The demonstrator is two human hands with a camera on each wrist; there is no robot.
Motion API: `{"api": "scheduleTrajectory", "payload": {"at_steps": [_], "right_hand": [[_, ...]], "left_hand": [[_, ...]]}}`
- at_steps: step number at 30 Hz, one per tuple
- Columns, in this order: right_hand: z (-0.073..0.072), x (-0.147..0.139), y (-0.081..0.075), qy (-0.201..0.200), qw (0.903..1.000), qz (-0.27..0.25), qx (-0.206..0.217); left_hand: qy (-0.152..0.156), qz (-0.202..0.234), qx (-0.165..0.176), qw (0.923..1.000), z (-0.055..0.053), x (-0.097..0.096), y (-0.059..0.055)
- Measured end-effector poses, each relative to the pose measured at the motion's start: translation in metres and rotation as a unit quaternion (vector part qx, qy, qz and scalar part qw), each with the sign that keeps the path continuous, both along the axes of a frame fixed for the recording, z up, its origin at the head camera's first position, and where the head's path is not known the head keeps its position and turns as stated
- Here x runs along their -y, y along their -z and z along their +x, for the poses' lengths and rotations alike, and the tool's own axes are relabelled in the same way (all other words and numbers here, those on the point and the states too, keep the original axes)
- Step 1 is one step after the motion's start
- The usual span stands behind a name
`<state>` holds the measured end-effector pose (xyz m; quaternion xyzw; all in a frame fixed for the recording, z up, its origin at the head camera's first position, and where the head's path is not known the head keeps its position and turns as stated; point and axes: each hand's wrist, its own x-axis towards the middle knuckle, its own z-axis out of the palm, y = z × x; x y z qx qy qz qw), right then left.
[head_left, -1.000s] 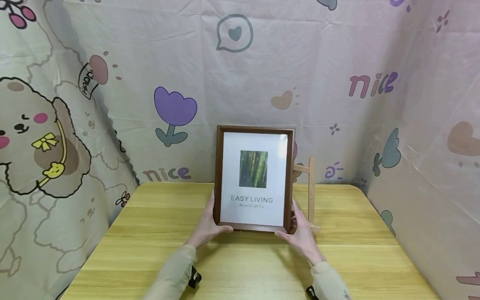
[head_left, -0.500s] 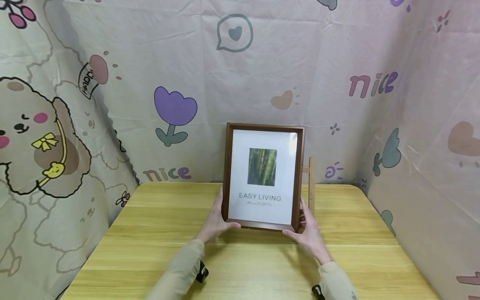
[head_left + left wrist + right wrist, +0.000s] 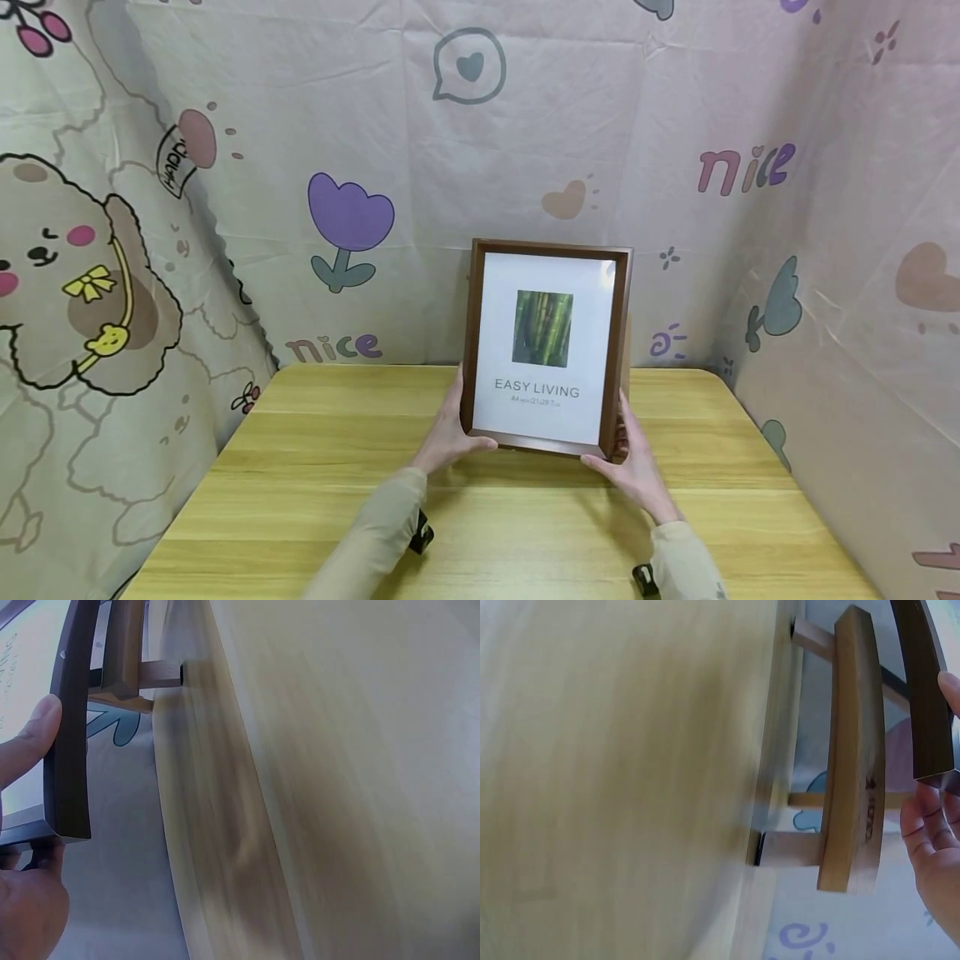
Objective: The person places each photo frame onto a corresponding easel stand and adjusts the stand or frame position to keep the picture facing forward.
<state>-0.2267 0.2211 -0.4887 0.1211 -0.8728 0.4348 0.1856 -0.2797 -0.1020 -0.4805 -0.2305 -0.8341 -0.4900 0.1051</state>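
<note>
A brown picture frame (image 3: 543, 350) with a white "EASY LIVING" sheet and a green bamboo picture faces me, tilted slightly clockwise. My left hand (image 3: 450, 429) grips its lower left corner, thumb across the bottom bar and fingers round the side. At the lower right corner, my right hand (image 3: 636, 462) holds it the same way, with fingers curled behind. Behind the frame stands a wooden easel (image 3: 626, 354), nearly all hidden in the head view. In the right wrist view the easel's ledge (image 3: 851, 757) lies below the frame's bottom bar (image 3: 926, 697), with a gap between them.
The easel's legs (image 3: 791, 849) stand on the light wooden table (image 3: 337, 450), near its back edge. A printed cloth (image 3: 480, 167) hangs behind the table and along both sides.
Both hands have carried the picture frame to the right and slightly up. It has tilted a little more clockwise and now covers nearly all of the easel, whose right side showed earlier.
</note>
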Motion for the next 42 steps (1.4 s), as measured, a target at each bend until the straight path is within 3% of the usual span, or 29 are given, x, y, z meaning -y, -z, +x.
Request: {"api": "scheduleTrajectory", "payload": {"at_steps": [5, 17, 22, 28, 36, 42], "right_hand": [[-0.002, -0.008, 0.001, 0.001, 0.9999, -0.005, -0.016], [-0.003, -0.023, -0.002, 0.019, 0.9997, -0.011, -0.006], [-0.002, -0.027, -0.002, 0.023, 0.9996, -0.009, -0.017], [-0.003, -0.035, 0.002, 0.026, 0.9994, -0.025, -0.004], [0.001, -0.039, -0.004, 0.036, 0.9985, -0.031, 0.028], [-0.001, -0.046, 0.001, 0.04, 0.998, -0.036, 0.031]], "left_hand": [[0.001, -0.008, -0.002, 1.0, -0.004, -0.009, -0.001], [0.025, -0.004, -0.02, 0.9995, -0.016, -0.03, -0.005], [0.021, -0.014, 0.0, 0.9997, -0.018, -0.038, -0.005], [0.028, -0.013, 0.003, 0.9995, -0.021, -0.047, -0.002], [0.029, -0.017, 0.031, 0.9989, -0.023, -0.063, -0.001], [0.03, -0.011, 0.05, 0.9982, -0.023, -0.073, -0.002]]}}
